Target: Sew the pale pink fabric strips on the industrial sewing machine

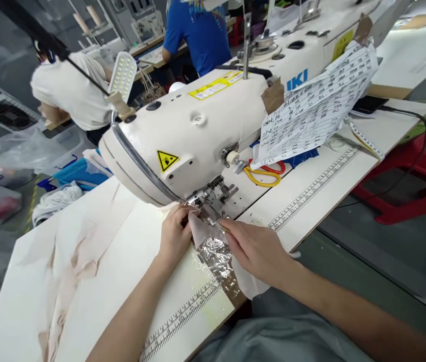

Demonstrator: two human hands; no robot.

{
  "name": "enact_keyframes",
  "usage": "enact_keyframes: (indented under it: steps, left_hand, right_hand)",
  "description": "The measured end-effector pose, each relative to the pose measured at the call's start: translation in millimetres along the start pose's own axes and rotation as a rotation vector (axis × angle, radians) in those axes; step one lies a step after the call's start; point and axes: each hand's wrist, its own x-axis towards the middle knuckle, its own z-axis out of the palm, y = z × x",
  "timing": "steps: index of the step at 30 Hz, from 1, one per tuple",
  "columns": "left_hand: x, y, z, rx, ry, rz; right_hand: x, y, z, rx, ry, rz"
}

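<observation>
A white sewing machine (198, 130) stands over the table, its needle area just beyond my hands. My left hand (175, 234) is closed on the edge of a pale pink fabric piece (199, 231), left of the presser foot. On the right, my right hand (254, 246) has its fingers pressed together near the metal guide; a small yellowish thing shows at the fingertips, too small to name. Pale fabric (248, 279) hangs below my right palm. Shiny clear tape (218, 256) covers the table edge between the hands.
Pale pink fabric strips (85, 256) lie on the left of the white table (130, 291). Yellow-handled scissors (261, 177) rest right of the machine, below a handwritten sheet (314, 105). A red stool (416, 176) stands at right. Two people (198, 35) sit beyond the machine.
</observation>
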Motion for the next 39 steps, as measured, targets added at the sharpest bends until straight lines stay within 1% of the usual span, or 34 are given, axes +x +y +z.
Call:
enact_keyframes:
  steps: [3, 8, 13, 17, 23, 26, 28, 30, 34, 36, 39]
  left_hand:
    - [-0.4, -0.6, 1.8, 0.008, 0.009, -0.005]
    - [-1.6, -4.1, 5.3, 0.05, -0.005, -0.039]
    - [-2.0, -5.4, 5.8, 0.078, -0.014, -0.02]
    - [-1.8, -7.5, 6.0, 0.109, -0.023, -0.024]
    - [2.7, -1.2, 1.8, 0.03, -0.03, -0.118]
    - [3.6, 2.2, 0.2, 0.008, -0.019, -0.12]
    - [2.6, 1.6, 0.5, 0.026, -0.015, -0.093]
    - [0.9, -0.6, 1.8, 0.07, -0.003, -0.036]
    - [-1.2, -2.6, 3.3, 0.204, 0.022, 0.183]
    - [-0.6, 0.0, 1.2, 0.243, -0.02, 0.26]
    - [1.2, 6.3, -6.6, 0.245, -0.119, 0.29]
  right_hand:
    - [6.0, -1.3, 3.6, -0.014, -0.005, -0.031]
    - [9.5, -1.2, 4.4, -0.016, -0.023, -0.02]
    - [9.7, -0.5, 6.0, -0.047, -0.038, -0.023]
    - [9.3, 0.0, 6.8, -0.046, -0.023, -0.032]
    - [7.9, 0.6, 6.5, -0.04, -0.014, -0.035]
    - [7.2, 0.6, 6.5, -0.043, -0.021, -0.028]
    - [7.4, 0.5, 7.0, -0.046, -0.028, -0.015]
    - [8.1, 0.2, 8.1, -0.056, -0.036, -0.003]
    - [9.0, -0.9, 10.8, -0.118, -0.049, -0.018]
    - [6.2, -1.4, 10.3, -0.157, -0.013, -0.035]
    - [-8.0, -1.3, 1.8, -0.122, 0.046, -0.016]
